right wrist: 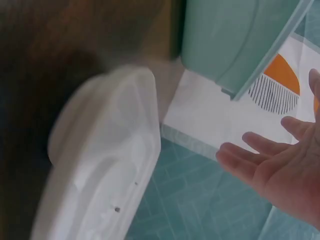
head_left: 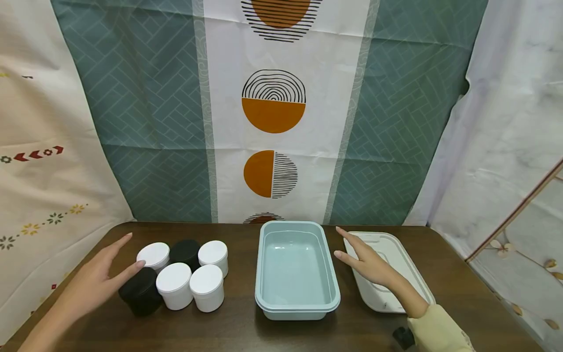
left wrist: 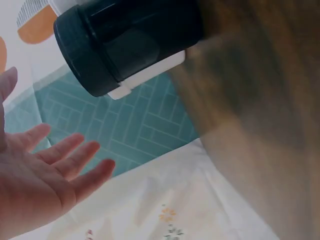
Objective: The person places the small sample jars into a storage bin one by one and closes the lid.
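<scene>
My left hand [head_left: 94,278] hovers at the left of a group of lidded jars, thumb and fingers spread, holding nothing. Nearest to it is a black jar [head_left: 141,292], seen large in the left wrist view too. Beside that stand white jars, among them one in front [head_left: 207,288], plus a second black jar [head_left: 185,253] at the back. My right hand [head_left: 367,261], fingers extended and holding nothing, is over the left edge of a white lid [head_left: 415,274]. Just left of that hand sits a light blue rectangular container [head_left: 296,264], its top uncovered.
Everything stands on a dark wooden table [head_left: 239,325]. A patterned curtain [head_left: 176,146] hangs behind its back edge, with pale cloth [head_left: 39,186] at the left and marbled cloth [head_left: 501,146] at the right. A small black object [head_left: 403,337] lies by the right sleeve.
</scene>
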A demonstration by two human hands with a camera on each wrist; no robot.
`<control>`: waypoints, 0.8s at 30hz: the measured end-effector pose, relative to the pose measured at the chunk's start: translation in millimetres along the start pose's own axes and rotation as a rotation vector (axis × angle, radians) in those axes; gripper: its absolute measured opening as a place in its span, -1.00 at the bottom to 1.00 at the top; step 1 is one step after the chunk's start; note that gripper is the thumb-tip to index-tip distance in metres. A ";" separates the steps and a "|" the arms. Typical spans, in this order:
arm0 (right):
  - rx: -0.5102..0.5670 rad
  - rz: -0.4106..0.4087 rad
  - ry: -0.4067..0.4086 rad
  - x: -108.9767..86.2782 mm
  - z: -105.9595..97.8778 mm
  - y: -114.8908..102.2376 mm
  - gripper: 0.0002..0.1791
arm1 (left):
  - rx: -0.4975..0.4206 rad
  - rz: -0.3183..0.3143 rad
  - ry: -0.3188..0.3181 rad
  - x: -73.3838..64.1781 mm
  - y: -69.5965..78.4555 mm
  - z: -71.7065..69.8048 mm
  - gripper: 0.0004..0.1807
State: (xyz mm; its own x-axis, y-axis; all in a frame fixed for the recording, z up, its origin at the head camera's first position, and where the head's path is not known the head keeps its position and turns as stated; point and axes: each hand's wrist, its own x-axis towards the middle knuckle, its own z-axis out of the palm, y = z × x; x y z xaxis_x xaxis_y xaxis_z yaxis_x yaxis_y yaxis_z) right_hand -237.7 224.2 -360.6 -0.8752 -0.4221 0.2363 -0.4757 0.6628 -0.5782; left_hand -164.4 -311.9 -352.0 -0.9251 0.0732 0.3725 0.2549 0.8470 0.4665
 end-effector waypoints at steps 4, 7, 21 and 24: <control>0.066 0.015 -0.020 -0.9 6.9 0.6 -0.30 | -0.021 -0.062 -0.021 -8.0 -4.4 0.4 -0.19; 0.131 0.009 -0.046 -1.1 12.5 0.8 -0.32 | -0.043 -0.101 -0.035 -13.5 -10.3 1.5 -0.21; 0.242 -0.037 -0.173 -1.4 27.9 5.4 -0.37 | -0.043 -0.154 -0.169 -29.6 -27.0 8.3 -0.24; 0.244 -0.022 -0.183 -1.5 30.2 6.3 -0.38 | -0.042 -0.140 -0.166 -31.3 -26.3 11.7 -0.24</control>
State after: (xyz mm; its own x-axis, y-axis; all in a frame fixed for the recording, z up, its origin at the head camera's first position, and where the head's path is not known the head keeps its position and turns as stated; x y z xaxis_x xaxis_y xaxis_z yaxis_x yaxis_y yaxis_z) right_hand -236.7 210.3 -388.1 -0.8243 -0.5534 0.1191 -0.4399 0.4938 -0.7501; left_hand -145.4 -330.3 -385.2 -0.9850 0.0453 0.1662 0.1291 0.8328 0.5383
